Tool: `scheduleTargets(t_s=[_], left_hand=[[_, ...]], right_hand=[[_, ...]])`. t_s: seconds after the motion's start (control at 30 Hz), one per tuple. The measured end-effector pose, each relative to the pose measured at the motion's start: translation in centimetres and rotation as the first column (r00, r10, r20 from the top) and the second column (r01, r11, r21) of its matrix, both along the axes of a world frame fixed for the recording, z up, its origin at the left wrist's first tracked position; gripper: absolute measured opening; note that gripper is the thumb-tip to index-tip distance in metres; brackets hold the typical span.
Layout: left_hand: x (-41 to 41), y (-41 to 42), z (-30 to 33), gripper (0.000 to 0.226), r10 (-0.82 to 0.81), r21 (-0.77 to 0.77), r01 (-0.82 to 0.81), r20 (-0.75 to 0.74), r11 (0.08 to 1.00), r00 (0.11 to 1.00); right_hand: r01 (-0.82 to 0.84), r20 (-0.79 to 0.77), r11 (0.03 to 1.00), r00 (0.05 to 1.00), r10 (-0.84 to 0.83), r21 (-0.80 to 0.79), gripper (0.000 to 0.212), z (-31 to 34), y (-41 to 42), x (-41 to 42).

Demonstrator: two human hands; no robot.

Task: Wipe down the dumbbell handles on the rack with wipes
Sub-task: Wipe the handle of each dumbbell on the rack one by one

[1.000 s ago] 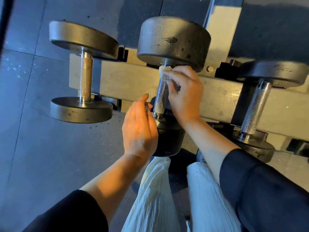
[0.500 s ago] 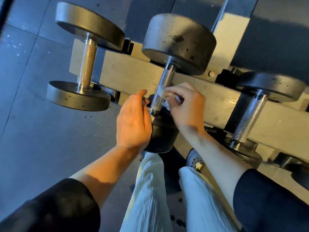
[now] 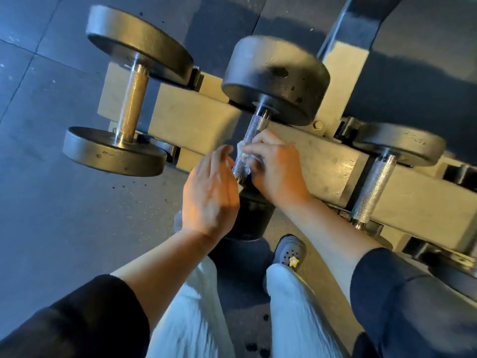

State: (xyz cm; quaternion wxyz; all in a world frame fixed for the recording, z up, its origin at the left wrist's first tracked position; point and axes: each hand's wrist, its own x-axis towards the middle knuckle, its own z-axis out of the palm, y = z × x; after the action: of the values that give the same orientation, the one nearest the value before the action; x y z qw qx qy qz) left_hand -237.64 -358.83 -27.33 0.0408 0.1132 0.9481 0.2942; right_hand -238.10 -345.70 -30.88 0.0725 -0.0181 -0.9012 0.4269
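Observation:
Three black dumbbells lie across the pale metal rack (image 3: 191, 125). The middle dumbbell (image 3: 276, 78) has a knurled steel handle (image 3: 254, 130). My right hand (image 3: 277, 169) pinches a crumpled white wipe (image 3: 244, 157) against the lower part of that handle. My left hand (image 3: 209, 192) hovers just left of the handle's lower end with its fingers relaxed and holds nothing. The middle dumbbell's near head is mostly hidden behind both hands.
The left dumbbell (image 3: 129, 99) and the right dumbbell (image 3: 374, 187) sit on the same rack, handles bare. A dark rack upright (image 3: 353, 19) rises behind the middle dumbbell. Grey rubber floor tiles (image 3: 51, 215) lie to the left. My legs and a grey shoe (image 3: 289, 251) stand below.
My right hand slid the wipe down the middle handle from its upper end to its lower part. My left hand stayed beside the handle's lower end. The camera view shifted.

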Motion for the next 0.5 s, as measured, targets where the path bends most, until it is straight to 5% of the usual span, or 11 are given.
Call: scheduleTargets(t_s=[0.23,0.37,0.5], left_hand=[[-0.1,-1.0,-0.5,0.040,-0.078,0.204,0.074,0.012,0.976,0.997],[-1.5,-2.3,-0.4,0.037,-0.091,0.464,0.005,0.164,0.886,0.982],[-4.2,-4.2,-1.7,0.039,-0.151,0.557,-0.009,0.240,0.830,0.959]], right_hand=[[0.160,0.286,0.976,0.952,-0.112,-0.150,0.013,1.3,-1.7,0.7],[0.380,0.020,0.922,0.924,-0.382,0.075,0.022,2.5,-2.4,-1.5],[0.328,-0.137,0.812,0.944,-0.300,0.483,0.031,1.8,-3.0,-4.1]])
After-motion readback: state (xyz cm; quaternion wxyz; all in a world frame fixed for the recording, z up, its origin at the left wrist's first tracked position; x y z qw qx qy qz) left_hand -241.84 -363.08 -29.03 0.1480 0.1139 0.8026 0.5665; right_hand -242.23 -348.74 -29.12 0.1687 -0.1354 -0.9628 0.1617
